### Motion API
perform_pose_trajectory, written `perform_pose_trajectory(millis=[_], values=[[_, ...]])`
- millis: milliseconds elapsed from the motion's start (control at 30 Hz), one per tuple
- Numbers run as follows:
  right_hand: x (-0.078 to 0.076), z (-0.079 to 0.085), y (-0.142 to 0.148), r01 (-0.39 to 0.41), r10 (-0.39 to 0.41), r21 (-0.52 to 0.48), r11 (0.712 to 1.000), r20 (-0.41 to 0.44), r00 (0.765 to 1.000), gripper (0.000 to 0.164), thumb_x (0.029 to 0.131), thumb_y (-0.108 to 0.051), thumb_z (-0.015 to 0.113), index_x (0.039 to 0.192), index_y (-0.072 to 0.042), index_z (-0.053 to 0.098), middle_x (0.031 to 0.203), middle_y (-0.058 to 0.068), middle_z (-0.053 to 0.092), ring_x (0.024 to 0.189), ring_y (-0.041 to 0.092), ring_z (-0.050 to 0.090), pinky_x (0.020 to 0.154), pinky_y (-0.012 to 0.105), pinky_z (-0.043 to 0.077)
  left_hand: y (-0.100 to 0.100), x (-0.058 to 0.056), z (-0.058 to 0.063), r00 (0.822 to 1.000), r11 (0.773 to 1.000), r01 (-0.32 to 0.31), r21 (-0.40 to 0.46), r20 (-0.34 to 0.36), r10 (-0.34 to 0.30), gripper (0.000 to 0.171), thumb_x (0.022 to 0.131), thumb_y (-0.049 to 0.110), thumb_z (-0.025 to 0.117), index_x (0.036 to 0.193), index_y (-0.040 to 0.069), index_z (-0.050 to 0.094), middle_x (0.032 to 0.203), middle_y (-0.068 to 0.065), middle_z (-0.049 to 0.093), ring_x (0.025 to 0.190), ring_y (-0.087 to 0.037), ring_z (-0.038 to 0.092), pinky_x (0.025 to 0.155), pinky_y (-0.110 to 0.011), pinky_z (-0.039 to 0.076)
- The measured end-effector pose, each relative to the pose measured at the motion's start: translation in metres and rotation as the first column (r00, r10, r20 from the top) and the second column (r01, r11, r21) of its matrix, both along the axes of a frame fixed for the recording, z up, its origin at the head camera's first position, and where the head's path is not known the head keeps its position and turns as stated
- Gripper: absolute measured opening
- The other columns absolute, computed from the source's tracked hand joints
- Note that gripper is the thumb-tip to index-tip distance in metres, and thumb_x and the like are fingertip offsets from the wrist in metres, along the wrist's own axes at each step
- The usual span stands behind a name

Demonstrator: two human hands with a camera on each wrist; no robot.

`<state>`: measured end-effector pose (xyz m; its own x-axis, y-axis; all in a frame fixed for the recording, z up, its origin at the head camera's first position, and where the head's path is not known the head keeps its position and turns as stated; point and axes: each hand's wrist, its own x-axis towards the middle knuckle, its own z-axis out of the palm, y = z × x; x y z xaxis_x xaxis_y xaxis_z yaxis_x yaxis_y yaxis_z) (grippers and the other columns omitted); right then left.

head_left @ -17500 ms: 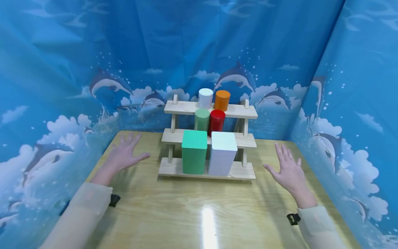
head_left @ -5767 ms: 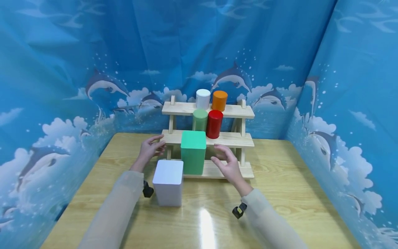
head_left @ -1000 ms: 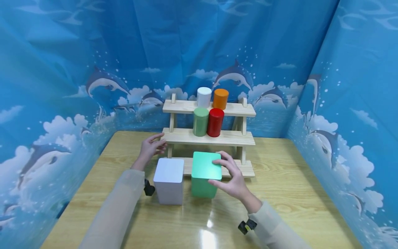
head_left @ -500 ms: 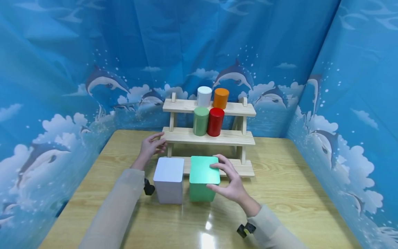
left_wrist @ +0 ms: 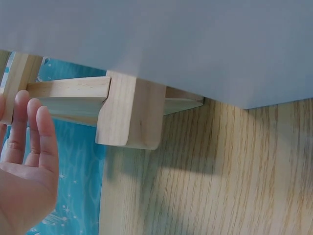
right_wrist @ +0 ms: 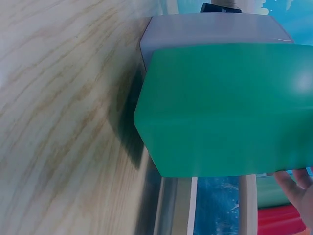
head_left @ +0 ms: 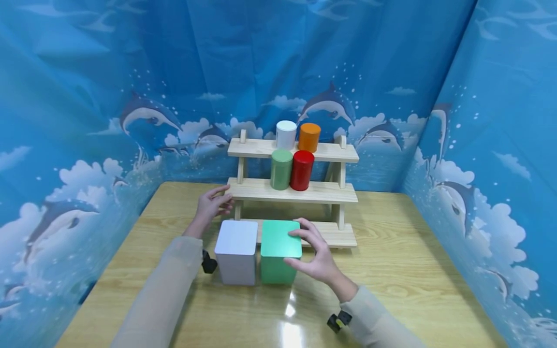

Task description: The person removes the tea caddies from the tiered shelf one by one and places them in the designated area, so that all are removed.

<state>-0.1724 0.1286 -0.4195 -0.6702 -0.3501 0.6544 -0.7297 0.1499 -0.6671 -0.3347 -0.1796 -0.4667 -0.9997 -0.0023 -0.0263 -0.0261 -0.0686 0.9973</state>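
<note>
My right hand (head_left: 321, 256) grips a green box (head_left: 277, 266) by its right side, thumb towards the front and fingers near the back. It is upright, close to the right of a white box (head_left: 236, 266) on the table; whether its base touches the tabletop I cannot tell. In the right wrist view, the green box (right_wrist: 220, 107) hides most of the white one, and only a few fingertips (right_wrist: 288, 186) show. My left hand (head_left: 209, 208) is at the left end of the wooden stand's middle board (head_left: 326, 193), fingers (left_wrist: 45, 132) fairly straight and seemingly touching it.
A pale green cylinder (head_left: 281, 171) and a red one (head_left: 301, 173) stand on the middle board. Above them, a white cylinder (head_left: 285, 137) and an orange one (head_left: 309, 139) stand on the top board (head_left: 335, 152). Blue dolphin-print curtains (head_left: 196, 72) surround the wooden table (head_left: 391, 241).
Earlier, both boxes came off the bottom board, the white one first. Over the last second my right hand has brought the green box left and nearer, beside the white box. My left hand stays put.
</note>
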Motion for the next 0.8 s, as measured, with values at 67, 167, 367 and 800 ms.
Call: perform_pose_trajectory(millis=[67, 167, 367, 800], values=[[-0.001, -0.002, -0.001, 0.002, -0.002, -0.005, 1.000, -0.002, 1.000, 0.051, 0.063, 0.007, 0.079, 0.109, 0.009, 0.056, 0.130, 0.028, 0.041, 0.114, 0.048, 0.043, 0.097, 0.039, 0.044, 0.001, 0.002, 0.003, 1.000, 1.000, -0.004, -0.002, 0.007, 0.004, 0.051, 0.085, 0.028, 0.070, 0.131, 0.014, 0.054, 0.085, -0.006, 0.070, 0.068, -0.016, 0.065, 0.074, -0.044, 0.055], [-0.002, -0.004, -0.002, 0.005, -0.005, -0.010, 1.000, 0.002, 1.000, 0.051, 0.063, 0.007, 0.079, 0.109, 0.009, 0.056, 0.130, 0.028, 0.041, 0.114, 0.049, 0.042, 0.098, 0.036, 0.043, 0.001, 0.001, 0.003, 1.000, 1.000, -0.011, -0.002, 0.021, 0.011, 0.052, 0.083, 0.030, 0.071, 0.130, 0.016, 0.055, 0.085, -0.006, 0.070, 0.069, -0.017, 0.066, 0.076, -0.045, 0.055], [-0.003, -0.006, -0.003, 0.021, -0.021, -0.004, 1.000, 0.042, 0.999, 0.051, 0.064, 0.007, 0.079, 0.110, 0.009, 0.056, 0.131, 0.028, 0.040, 0.116, 0.048, 0.042, 0.098, 0.039, 0.043, 0.005, 0.017, 0.026, 0.999, 1.000, 0.010, -0.001, 0.052, -0.010, 0.047, 0.089, 0.018, 0.064, 0.133, 0.010, 0.051, 0.086, -0.009, 0.069, 0.074, -0.022, 0.066, 0.088, -0.055, 0.046], [-0.008, -0.016, -0.003, 0.023, -0.023, -0.004, 1.000, 0.097, 0.995, 0.050, 0.067, 0.007, 0.078, 0.111, 0.008, 0.056, 0.133, 0.028, 0.038, 0.119, 0.048, 0.040, 0.099, 0.041, 0.041, -0.004, -0.015, -0.021, 0.999, 0.999, -0.032, -0.027, 0.001, 0.032, 0.061, 0.072, 0.045, 0.076, 0.126, 0.024, 0.058, 0.090, -0.008, 0.070, 0.072, -0.017, 0.066, 0.066, -0.033, 0.057]])
